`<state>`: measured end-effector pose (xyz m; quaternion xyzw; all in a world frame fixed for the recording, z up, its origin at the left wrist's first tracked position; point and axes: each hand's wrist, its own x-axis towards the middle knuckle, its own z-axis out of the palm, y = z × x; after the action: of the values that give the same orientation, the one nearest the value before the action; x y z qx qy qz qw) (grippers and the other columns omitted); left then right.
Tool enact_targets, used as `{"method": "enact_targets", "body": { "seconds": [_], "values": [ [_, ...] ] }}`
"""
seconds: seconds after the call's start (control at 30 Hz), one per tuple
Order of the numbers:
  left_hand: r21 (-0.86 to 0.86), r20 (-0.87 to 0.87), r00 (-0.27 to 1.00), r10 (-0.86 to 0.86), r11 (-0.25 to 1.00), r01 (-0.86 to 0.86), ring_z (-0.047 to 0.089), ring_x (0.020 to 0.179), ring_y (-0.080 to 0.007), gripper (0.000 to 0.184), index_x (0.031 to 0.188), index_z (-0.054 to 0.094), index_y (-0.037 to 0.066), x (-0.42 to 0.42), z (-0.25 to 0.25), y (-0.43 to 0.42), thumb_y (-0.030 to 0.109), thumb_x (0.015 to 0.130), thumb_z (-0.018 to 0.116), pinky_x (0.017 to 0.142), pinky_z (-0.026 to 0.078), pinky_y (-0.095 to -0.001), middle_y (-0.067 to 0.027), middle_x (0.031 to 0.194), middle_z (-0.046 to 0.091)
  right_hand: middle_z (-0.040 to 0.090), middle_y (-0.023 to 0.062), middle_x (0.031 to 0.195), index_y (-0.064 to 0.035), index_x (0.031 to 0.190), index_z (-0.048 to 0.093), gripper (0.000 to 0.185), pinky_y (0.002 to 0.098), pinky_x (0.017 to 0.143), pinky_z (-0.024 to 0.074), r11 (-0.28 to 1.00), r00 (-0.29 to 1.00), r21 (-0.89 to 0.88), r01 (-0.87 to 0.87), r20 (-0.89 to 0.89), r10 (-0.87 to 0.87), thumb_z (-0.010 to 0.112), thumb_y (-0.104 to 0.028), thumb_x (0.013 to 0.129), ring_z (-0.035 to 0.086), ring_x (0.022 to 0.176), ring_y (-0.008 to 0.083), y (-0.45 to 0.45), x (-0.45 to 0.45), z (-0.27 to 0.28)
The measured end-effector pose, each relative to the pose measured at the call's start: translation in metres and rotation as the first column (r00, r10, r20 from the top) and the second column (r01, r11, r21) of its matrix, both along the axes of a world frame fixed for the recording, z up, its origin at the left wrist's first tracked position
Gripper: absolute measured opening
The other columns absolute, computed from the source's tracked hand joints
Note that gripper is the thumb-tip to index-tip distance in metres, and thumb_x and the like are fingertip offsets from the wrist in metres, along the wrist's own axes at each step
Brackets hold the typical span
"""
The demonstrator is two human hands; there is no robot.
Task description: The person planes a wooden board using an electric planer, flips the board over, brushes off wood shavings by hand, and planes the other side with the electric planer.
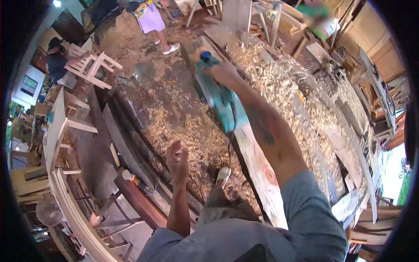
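My right hand [222, 74] is closed on the handle of a green electric planer [227, 107] with a dark blue knob at its front. Under the planer lies a long pale wooden board [264, 174], running from near my body away to the front. Away from the board, my left hand [177, 162] hangs over the shavings with loosely curled fingers and nothing visible in it. A dark cord trails down from the planer's rear.
Wood shavings [279, 70] cover the floor on both sides. Left stand dark timbers [131, 126] and a curved wooden frame [74, 218]. One person [150, 19] stands ahead; another [56, 61] is beside a wooden chair frame [94, 67]. Planks lean at the right.
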<state>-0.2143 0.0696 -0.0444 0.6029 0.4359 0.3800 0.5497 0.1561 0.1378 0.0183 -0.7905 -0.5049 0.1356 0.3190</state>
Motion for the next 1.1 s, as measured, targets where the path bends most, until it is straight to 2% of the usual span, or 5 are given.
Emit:
{"method": "enact_targets", "body": {
  "seconds": [0.17, 0.4, 0.6, 0.77, 1.1],
  "values": [
    [-0.099, 0.109, 0.981, 0.159, 0.984, -0.149, 0.055, 0.104, -0.0158, 0.029, 0.12, 0.061, -0.001, -0.052, 0.008, -0.05, 0.005, 0.092, 0.063, 0.088, 0.046, -0.0297, -0.0054, 0.114, 0.059, 0.069, 0.0193, 0.072, -0.0053, 0.072, 0.072, 0.037, 0.0466, 0.065, 0.0533, 0.993, 0.993, -0.101, 0.057, 0.104, -0.047, 0.069, -0.04, 0.084, 0.069, 0.07, 0.0333, -0.038, -0.036, 0.039],
    [0.156, -0.036, 0.987, -0.155, 0.975, 0.159, 0.055, 0.103, -0.0193, 0.038, 0.125, 0.057, -0.001, -0.04, 0.041, -0.121, 0.004, 0.088, 0.065, 0.092, 0.046, -0.0339, -0.0098, 0.115, 0.058, 0.069, 0.0108, 0.086, -0.0039, 0.112, 0.068, 0.038, 0.0364, 0.076, 0.0522, 0.985, 0.922, 0.004, 0.172, -0.353, -0.16, 0.076, -0.025, 0.082, 0.067, 0.078, 0.0217, -0.283, -0.14, 0.037],
    [0.57, -0.14, 0.708, -0.692, 0.528, 0.629, 0.054, 0.121, -0.0308, 0.051, 0.133, 0.051, 0.001, 0.044, 0.073, -0.238, 0.015, 0.088, 0.07, 0.104, 0.042, -0.0422, -0.0171, 0.128, 0.057, 0.071, 0.019, 0.098, 0.0001, 0.117, 0.062, 0.055, 0.0401, 0.081, 0.0524, 0.823, 0.756, -0.284, 0.493, -0.329, -0.566, 0.083, -0.028, 0.074, 0.069, 0.091, 0.03, -0.517, -0.277, 0.067],
    [0.413, -0.383, 0.35, -0.855, 0.181, 0.893, 0.052, 0.117, -0.0411, 0.05, 0.131, 0.051, 0.001, 0.045, 0.056, -0.369, 0.02, 0.089, 0.071, 0.103, 0.043, -0.0461, -0.0225, 0.127, 0.055, 0.07, 0.0265, 0.096, 0.0031, 0.113, 0.063, 0.059, 0.0463, 0.083, 0.0529, 0.725, 0.639, -0.411, 0.553, -0.349, -0.685, 0.084, -0.035, 0.073, 0.069, 0.095, 0.0395, -0.632, -0.345, 0.092],
    [0.453, -0.274, 0.589, -0.76, 0.438, 0.776, 0.053, 0.104, -0.0342, 0.044, 0.128, 0.053, -0.004, -0.059, 0.085, -0.429, 0.007, 0.089, 0.07, 0.092, 0.044, -0.0423, -0.0196, 0.114, 0.056, 0.07, 0.025, 0.096, 0.0061, 0.108, 0.064, 0.068, 0.0423, 0.076, 0.0524, 0.666, 0.529, -0.391, 0.635, -0.408, -0.744, 0.086, -0.046, 0.07, 0.069, 0.088, 0.0345, -0.666, -0.37, 0.074]
  ]
}}
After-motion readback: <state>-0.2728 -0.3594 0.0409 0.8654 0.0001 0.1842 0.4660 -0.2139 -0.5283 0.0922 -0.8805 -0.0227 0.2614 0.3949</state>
